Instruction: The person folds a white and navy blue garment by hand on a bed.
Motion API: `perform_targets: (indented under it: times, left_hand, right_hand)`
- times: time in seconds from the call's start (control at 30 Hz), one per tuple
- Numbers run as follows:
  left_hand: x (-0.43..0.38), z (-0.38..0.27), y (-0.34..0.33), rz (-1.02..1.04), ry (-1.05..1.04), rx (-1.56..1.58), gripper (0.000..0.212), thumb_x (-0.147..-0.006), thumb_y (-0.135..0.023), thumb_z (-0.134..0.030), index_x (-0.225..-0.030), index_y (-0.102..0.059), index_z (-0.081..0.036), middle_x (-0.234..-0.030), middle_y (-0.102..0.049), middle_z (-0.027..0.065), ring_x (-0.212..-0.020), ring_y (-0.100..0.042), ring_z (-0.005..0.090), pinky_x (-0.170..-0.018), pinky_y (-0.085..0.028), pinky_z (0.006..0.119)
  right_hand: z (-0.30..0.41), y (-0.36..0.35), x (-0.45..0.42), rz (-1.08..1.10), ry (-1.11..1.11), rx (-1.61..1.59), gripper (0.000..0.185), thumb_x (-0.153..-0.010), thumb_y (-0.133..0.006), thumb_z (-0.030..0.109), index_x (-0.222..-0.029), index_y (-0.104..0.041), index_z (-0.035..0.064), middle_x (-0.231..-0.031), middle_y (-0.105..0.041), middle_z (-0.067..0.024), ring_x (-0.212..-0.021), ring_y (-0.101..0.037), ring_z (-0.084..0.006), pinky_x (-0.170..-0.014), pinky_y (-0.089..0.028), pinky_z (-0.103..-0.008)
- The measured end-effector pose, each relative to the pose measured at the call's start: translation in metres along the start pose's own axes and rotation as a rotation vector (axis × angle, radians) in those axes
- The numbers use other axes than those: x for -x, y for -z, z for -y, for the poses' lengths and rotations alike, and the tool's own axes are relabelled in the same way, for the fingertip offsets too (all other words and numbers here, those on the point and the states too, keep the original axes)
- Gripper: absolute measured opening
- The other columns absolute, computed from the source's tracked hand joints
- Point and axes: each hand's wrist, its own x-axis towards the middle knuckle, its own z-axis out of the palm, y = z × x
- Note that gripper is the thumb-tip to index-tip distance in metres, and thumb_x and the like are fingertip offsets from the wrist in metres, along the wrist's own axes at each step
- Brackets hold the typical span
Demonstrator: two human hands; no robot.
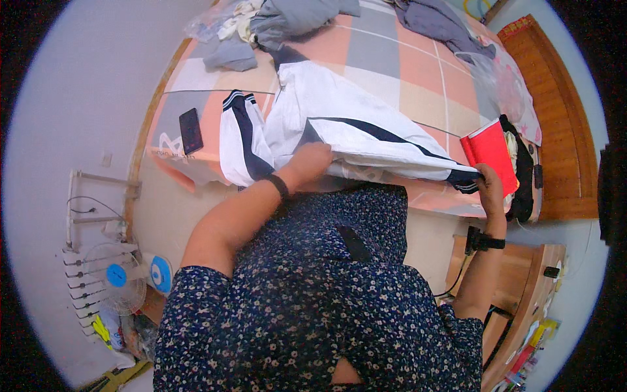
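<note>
A white jacket (313, 93) with navy stripes lies along the front edge of the bed. One sleeve (406, 139) stretches out to the right, and its striped navy cuff (463, 180) is pinched in my right hand (490, 188). The other sleeve (240, 137) is bent back on the left, its cuff pointing away from me. My left hand (311, 161) grips the fabric near the inner end of the stretched sleeve, and its fingertips are partly hidden. A dark collar-like part (289, 55) shows at the far end.
On the plaid bedspread (372, 49) lie a black smartphone (191, 131), grey clothing (294, 19), a dark garment (431, 24) and a red folder (490, 152). A fan (116, 277) stands lower left. A wooden desk (519, 274) is at lower right.
</note>
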Motion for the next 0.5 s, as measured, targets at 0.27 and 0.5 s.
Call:
perform_targets:
  times: [0.27, 0.5]
  left_hand:
    - [-0.004, -0.009, -0.015, 0.026, 0.194, -0.026, 0.015, -0.080, -0.053, -0.015, -0.089, -0.060, -0.004, -0.096, -0.058, 0.0116, -0.091, -0.057, 0.0299, -0.075, -0.050, 0.040]
    - [0.008, 0.027, -0.003, -0.155, 0.050, 0.259, 0.024, -0.082, -0.051, -0.012, -0.102, -0.063, -0.009, -0.089, -0.060, 0.0116, -0.089, -0.057, 0.0303, -0.080, -0.046, 0.039]
  right_hand:
    - [0.000, 0.005, 0.001, -0.013, 0.033, -0.041, 0.035, -0.072, -0.058, -0.010, -0.104, -0.062, 0.0029, -0.098, -0.061, -0.0104, -0.095, -0.059, -0.0245, -0.086, -0.045, -0.0304]
    - [-0.006, 0.001, -0.006, -0.029, 0.111, -0.379, 0.032, -0.071, -0.059, -0.010, -0.098, -0.067, 0.0046, -0.099, -0.058, -0.0049, -0.097, -0.057, -0.0203, -0.084, -0.044, -0.0261]
